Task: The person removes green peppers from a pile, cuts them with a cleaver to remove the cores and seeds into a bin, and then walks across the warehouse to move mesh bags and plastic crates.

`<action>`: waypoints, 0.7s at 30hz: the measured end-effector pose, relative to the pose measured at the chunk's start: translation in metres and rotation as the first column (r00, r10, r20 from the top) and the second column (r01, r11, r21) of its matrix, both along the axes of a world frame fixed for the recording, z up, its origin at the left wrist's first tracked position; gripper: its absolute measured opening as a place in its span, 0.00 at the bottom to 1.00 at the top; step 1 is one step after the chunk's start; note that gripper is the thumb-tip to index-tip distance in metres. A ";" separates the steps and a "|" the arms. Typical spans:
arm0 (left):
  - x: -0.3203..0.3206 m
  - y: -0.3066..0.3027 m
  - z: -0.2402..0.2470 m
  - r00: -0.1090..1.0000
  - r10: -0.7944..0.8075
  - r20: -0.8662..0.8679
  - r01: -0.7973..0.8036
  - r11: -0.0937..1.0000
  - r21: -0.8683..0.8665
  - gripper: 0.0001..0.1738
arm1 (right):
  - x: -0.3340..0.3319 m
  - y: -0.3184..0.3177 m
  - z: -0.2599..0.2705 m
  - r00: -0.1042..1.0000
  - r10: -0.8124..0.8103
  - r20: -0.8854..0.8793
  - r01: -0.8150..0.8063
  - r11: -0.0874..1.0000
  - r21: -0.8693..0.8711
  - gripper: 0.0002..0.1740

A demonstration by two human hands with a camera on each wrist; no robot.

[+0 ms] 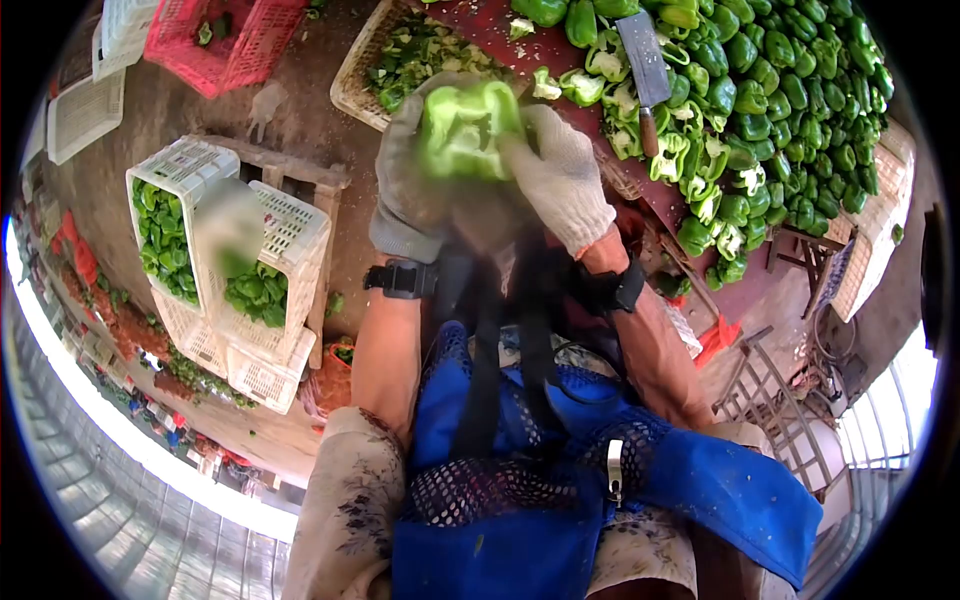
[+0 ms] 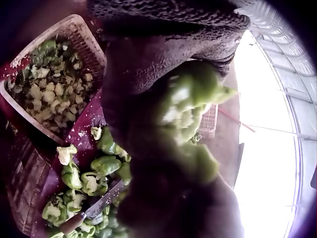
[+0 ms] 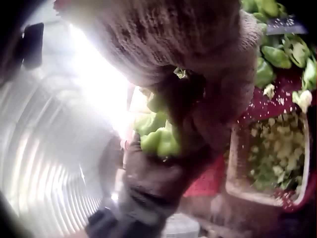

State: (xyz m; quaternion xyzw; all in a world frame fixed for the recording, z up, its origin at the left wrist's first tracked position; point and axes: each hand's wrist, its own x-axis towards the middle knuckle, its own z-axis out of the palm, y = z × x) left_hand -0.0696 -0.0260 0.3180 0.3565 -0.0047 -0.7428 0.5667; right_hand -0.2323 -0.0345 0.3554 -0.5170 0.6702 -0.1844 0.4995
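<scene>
Both hands wear knitted work gloves and meet at a cut-open green bell pepper (image 1: 465,125), its hollow, pale inside turned up toward the head camera. The left hand (image 1: 405,185) holds it from the left side. On the right edge the right hand (image 1: 562,180) grips the pepper, thumb at the opening and fingers curled. In the left wrist view the pepper (image 2: 190,101) shows pale flesh below the gloved fingers. The right wrist view shows green pepper lobes (image 3: 161,141) between the hands; the rest is hidden by the glove.
A cleaver (image 1: 643,60) lies on cut peppers at the red table (image 1: 495,35), beside a big heap of whole green peppers (image 1: 800,110). A basket (image 1: 352,98) of pepper cores and scraps stands ahead. White crates (image 1: 185,160) with peppers stand left; a red crate (image 1: 235,70) lies farther off.
</scene>
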 end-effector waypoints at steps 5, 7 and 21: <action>-0.008 0.006 -0.003 0.951 -0.092 0.295 0.093 0.996 0.010 0.25 | 0.005 -0.007 0.017 0.914 0.225 -0.337 -0.297 0.938 -0.177 0.14; -0.024 0.005 0.005 0.972 0.029 0.232 -0.035 0.999 0.024 0.20 | 0.002 -0.007 0.015 0.884 0.335 -0.325 -0.377 0.923 -0.074 0.12; -0.052 0.015 0.022 0.667 -0.025 0.745 0.150 0.984 -0.101 0.22 | -0.025 0.025 -0.043 0.919 -0.025 0.394 -0.031 0.991 0.133 0.12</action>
